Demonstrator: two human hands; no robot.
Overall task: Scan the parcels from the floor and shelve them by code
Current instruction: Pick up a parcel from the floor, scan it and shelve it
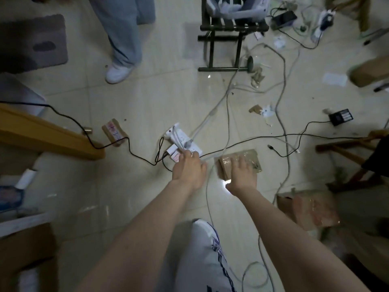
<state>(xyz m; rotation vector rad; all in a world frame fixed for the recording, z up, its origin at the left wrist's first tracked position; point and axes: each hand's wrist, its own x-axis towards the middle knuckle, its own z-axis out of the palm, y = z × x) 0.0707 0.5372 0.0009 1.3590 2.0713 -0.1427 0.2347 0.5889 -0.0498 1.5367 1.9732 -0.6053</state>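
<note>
A flat brown parcel (248, 158) wrapped in clear tape lies on the tiled floor at centre. My right hand (242, 174) rests on top of it with fingers spread over its near half. My left hand (189, 168) is just left of it, fingers touching a white power strip (181, 140) and a small pink and white item (175, 157) next to it. A second small brown parcel (114, 131) with a pink-marked label lies to the left. A larger brown box (307, 209) sits at the lower right.
Black and white cables (282, 114) cross the floor all around. A dark stool (223, 34) stands at top centre; a person's legs (122, 39) stand at top left. A wooden board (48, 135) is left, wooden furniture (353, 148) right, my shoe (207, 234) below.
</note>
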